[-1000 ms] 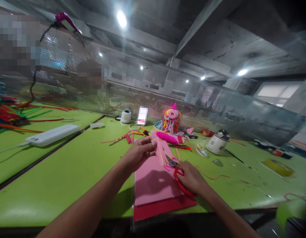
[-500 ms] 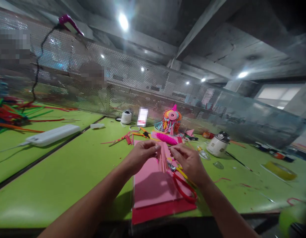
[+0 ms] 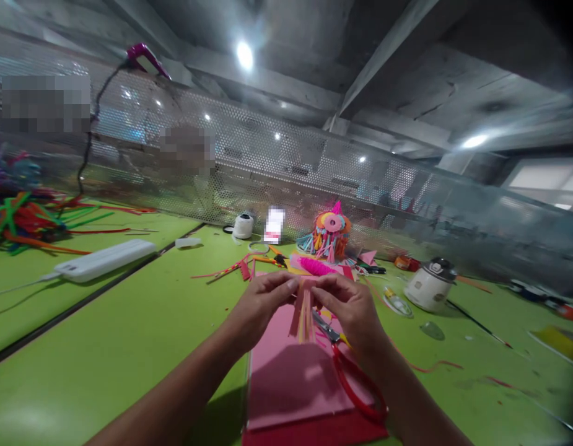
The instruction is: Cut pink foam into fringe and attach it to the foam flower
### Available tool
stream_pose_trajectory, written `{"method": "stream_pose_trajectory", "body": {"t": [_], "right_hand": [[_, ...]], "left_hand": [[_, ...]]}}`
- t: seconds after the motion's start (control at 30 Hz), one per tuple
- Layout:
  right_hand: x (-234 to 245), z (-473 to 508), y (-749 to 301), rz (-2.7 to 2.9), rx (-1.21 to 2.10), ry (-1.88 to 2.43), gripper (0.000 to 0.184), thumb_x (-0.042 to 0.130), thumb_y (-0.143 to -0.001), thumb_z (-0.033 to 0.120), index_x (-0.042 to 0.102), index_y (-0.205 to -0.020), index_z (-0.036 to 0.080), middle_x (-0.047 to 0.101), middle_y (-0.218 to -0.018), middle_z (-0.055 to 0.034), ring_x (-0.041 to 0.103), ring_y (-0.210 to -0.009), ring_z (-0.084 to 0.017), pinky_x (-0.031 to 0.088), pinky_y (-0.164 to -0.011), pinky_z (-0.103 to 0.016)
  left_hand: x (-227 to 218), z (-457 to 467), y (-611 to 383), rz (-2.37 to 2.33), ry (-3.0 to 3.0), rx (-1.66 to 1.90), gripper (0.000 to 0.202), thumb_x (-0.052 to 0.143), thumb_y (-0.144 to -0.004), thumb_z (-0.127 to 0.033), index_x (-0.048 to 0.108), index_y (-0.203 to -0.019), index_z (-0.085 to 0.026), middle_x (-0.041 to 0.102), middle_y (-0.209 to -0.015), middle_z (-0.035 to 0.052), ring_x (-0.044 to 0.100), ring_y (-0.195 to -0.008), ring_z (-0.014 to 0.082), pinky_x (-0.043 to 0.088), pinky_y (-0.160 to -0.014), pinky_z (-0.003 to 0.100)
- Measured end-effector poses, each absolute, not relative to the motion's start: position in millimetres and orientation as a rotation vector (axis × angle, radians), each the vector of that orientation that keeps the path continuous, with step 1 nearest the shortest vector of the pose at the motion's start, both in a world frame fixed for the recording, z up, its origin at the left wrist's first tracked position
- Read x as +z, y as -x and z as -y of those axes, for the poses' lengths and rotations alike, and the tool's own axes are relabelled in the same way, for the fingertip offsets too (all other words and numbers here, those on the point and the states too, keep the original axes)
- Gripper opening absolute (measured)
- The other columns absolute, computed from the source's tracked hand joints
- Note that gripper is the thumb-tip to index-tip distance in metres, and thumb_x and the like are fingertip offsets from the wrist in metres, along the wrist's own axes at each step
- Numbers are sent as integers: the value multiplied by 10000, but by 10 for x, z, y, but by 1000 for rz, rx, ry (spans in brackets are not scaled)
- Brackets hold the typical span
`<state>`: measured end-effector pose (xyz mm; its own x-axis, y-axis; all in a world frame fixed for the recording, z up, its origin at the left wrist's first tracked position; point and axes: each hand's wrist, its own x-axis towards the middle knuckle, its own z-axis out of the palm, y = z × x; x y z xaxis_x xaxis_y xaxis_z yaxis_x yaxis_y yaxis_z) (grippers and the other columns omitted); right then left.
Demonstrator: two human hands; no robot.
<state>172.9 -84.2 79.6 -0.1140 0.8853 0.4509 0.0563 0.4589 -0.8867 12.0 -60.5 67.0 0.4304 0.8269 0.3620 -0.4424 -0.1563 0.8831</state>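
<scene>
Between my two hands hangs a pink paper tassel (image 3: 304,317), its cut strips pointing down. My left hand (image 3: 261,305) pinches its upper left side between thumb and fingers. At the upper right side, my right hand (image 3: 354,303) is closed on the tassel the same way. Beneath lies a stack of pink paper (image 3: 286,390) over a red sheet (image 3: 314,430). Red-handled scissors (image 3: 349,384) rest on the stack beside my right wrist, blades pointing away and partly hidden. Just beyond my fingers is a bundle of bright pink thread (image 3: 316,266).
A colourful tasselled paper figure (image 3: 331,232) stands at the back, near a phone (image 3: 274,224) and a white spool (image 3: 243,227). To the right sits a small white pot (image 3: 428,288). A power strip (image 3: 107,259) lies left, before coloured strips (image 3: 30,223). A mesh screen (image 3: 267,167) bounds the table.
My right hand has come in to the left and its fingers now meet the tassel's top. The tassel has turned slightly. The camera view has shifted a little.
</scene>
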Motion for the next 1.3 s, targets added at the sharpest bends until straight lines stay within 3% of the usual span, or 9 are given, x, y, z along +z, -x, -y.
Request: {"method": "stream_pose_trajectory", "body": {"t": [0.23, 0.63, 0.9, 1.13, 1.3], "right_hand": [[721, 874, -1869, 1600, 877, 847, 93, 614, -786, 238, 633, -815, 152, 610, -751, -18, 575, -704, -132, 485, -660, -264], [735, 841, -1941, 1754, 754, 672, 63, 606, -797, 166, 648, -839, 184, 609, -799, -39, 566, -778, -168, 455, -725, -328], [712, 893, -1901, 1763, 625, 654, 251, 506, -839, 122, 621, -1035, 229, 545, -999, -66, 526, -973, -195, 431, -839, -360], [784, 841, -2064, 2028, 736, 687, 236, 554, -794, 143, 627, -1007, 212, 558, -907, -50, 536, -869, -182, 436, -796, -351], [787, 812, -2095, 2073, 816, 685, 215, 566, -780, 139, 622, -976, 208, 560, -916, -46, 535, -868, -178, 446, -790, -350]], "left_hand": [[633, 600, -131, -457, -1370, 1108, 150, 587, -785, -244, 688, -773, -134, 632, -736, 58, 556, -708, 148, 434, -709, 293], [715, 669, -132, -469, -1595, 1151, 108, 611, -763, -213, 665, -779, -121, 571, -705, 26, 522, -657, 116, 415, -628, 254], [663, 628, -140, -591, -1549, 1177, 106, 644, -730, -232, 635, -728, -126, 569, -677, 3, 500, -653, 106, 398, -640, 246], [543, 537, -172, -409, -1392, 915, 158, 651, -731, -202, 578, -859, -146, 575, -711, -4, 495, -652, 93, 362, -617, 227], [504, 502, -189, -385, -1352, 946, 175, 676, -709, -183, 521, -782, -149, 552, -683, -20, 499, -630, 83, 347, -582, 211]]}}
